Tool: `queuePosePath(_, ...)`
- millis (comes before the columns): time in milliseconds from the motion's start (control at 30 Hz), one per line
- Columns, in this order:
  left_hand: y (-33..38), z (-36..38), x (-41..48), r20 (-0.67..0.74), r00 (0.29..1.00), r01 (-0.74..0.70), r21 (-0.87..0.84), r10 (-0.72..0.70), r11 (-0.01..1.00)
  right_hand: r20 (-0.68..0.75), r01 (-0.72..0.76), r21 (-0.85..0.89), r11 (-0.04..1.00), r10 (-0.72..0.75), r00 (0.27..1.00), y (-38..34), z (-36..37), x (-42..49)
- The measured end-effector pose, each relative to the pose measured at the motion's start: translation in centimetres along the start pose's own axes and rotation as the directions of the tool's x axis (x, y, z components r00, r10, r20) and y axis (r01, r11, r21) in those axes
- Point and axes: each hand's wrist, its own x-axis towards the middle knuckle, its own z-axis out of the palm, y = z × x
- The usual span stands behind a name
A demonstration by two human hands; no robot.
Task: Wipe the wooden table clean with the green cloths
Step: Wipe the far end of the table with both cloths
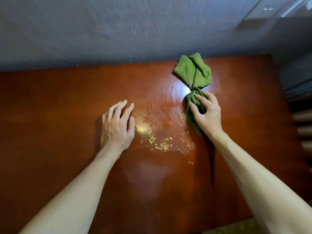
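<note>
The reddish-brown wooden table fills the view. My right hand grips a darker green cloth bunched under its curled fingers, right of the table's middle. A lighter green cloth lies crumpled just beyond it, near the wall. My left hand rests flat on the wood with its fingers spread, holding nothing. Yellow crumbs lie scattered between the two hands, on a wet, shiny patch of the table.
A grey-blue wall runs along the table's far edge. Dark furniture stands past the table's right edge. A few stray crumbs lie closer to me.
</note>
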Motion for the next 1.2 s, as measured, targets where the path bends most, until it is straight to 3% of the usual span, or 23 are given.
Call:
queuePosePath(133,-0.1,0.0,-0.1,0.004,1.0,0.0,0.02,0.0,1.0,0.131,0.199,-0.032,0.979,-0.193,0.972,-0.7,1.7,2.7)
queuePosePath(267,-0.1,-0.1,0.0,0.006,1.0,-0.002,0.026,0.002,1.0,0.277,0.415,0.0,0.91,-0.399,0.874,-0.1,1.6,2.4)
queuePosePath(567,0.1,-0.4,0.0,0.038,0.999,0.002,0.055,-0.004,0.998,0.499,0.604,0.059,0.795,-0.548,0.672,1.9,-0.4,-2.6)
queuePosePath(767,0.1,-0.3,0.1,0.04,0.999,0.012,0.055,-0.014,0.998,0.283,0.508,0.004,0.861,-0.488,0.826,-2.0,-0.9,1.7)
queuePosePath(933,0.1,-0.4,0.0,0.047,0.999,0.017,0.05,-0.019,0.999,0.333,0.442,-0.076,0.894,-0.395,0.856,-3.5,2.9,7.4)
queuePosePath(1100,-0.1,-0.3,0.0,0.039,0.999,0.016,0.046,-0.018,0.999,0.348,0.383,0.025,0.923,-0.368,0.862,-2.1,4.3,6.0)
queuePosePath(1200,0.0,0.0,0.1,0.007,1.0,0.007,0.017,-0.007,1.0,0.403,0.414,0.052,0.909,-0.398,0.824,-1.4,3.0,3.3)
